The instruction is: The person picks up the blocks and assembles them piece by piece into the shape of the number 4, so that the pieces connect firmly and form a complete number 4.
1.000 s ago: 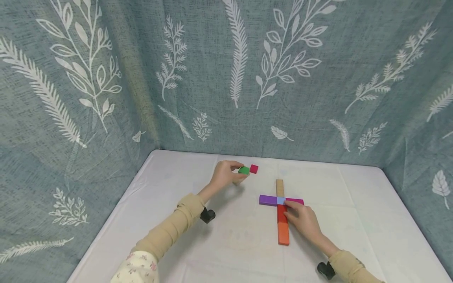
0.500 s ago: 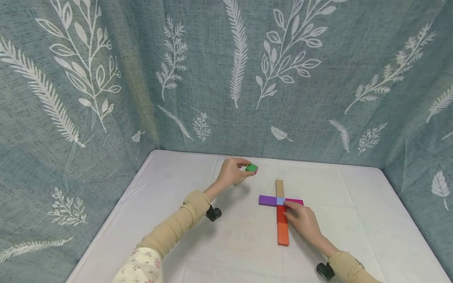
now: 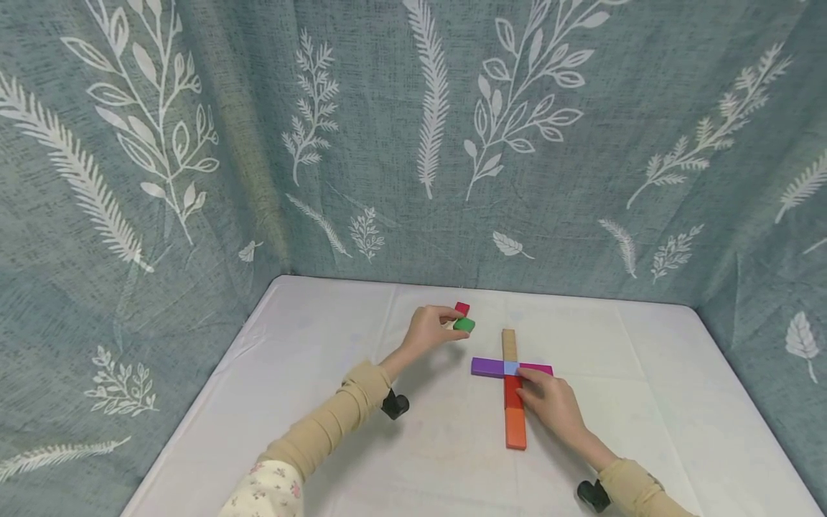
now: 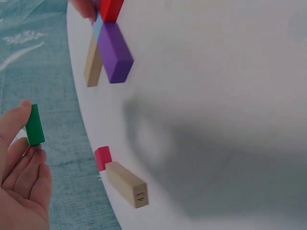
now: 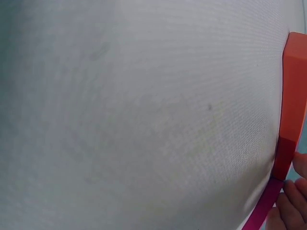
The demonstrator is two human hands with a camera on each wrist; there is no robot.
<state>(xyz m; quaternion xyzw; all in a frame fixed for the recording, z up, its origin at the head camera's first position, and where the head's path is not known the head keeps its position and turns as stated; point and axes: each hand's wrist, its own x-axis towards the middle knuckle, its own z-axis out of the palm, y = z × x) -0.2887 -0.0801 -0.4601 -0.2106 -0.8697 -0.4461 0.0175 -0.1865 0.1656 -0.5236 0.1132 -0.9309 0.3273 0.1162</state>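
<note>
My left hand (image 3: pixel 428 329) pinches a green block (image 3: pixel 464 325) between thumb and fingertips, held above the table in the left wrist view. Behind it lie a small crimson block (image 4: pixel 102 158) and a tan wooden block (image 4: pixel 127 184), end to end; the head view mostly hides the tan one. Several blocks form a cross: light blue (image 3: pixel 511 368) at the centre, purple block (image 3: pixel 487 367) left, magenta block (image 3: pixel 538 369) right, tan block (image 3: pixel 510 345) at the far end, red block (image 3: pixel 512 392) and orange block (image 3: pixel 515 431) nearer. My right hand (image 3: pixel 552 406) touches the cross where red, magenta and light blue meet.
A white cloth (image 3: pixel 426 452) covers the table. Teal curtains (image 3: pixel 388 143) with white leaf prints stand behind and at both sides. A black wrist camera (image 3: pixel 395 406) hangs under the left wrist, another camera (image 3: pixel 593 495) under the right.
My left hand has carried the green block rightward past the small crimson block, then slightly nearer, uncovering that block again. The right hand and the cross have stayed in place.
</note>
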